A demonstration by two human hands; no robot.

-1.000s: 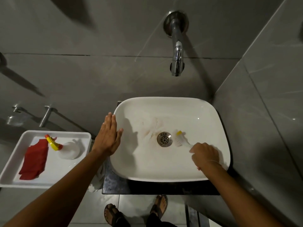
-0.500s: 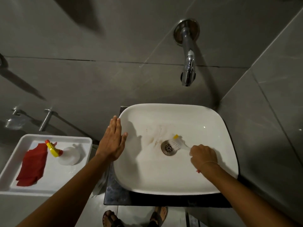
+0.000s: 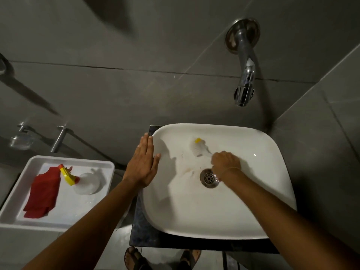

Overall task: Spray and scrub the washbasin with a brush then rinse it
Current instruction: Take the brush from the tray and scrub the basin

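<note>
Washbasin (image 3: 224, 211) scrubbing is underway: the right hand (image 3: 226, 162) is clamped on the brush (image 3: 198, 149), whose long axis seems to run up-left from the fist toward the far wall, while the left hand (image 3: 143, 164) lies flat, fingers together, on the near-left rim.

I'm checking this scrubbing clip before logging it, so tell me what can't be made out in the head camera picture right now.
- Brush handle: head view, covered by the right hand closed around it.
- Drain: its right edge sits under the right wrist.
- Spray bottle in the tray: any label is too small and dim to read.
- Washbasin left rim: partly covered by the flat left hand.
- Feet: cut off by the bottom edge.
</note>
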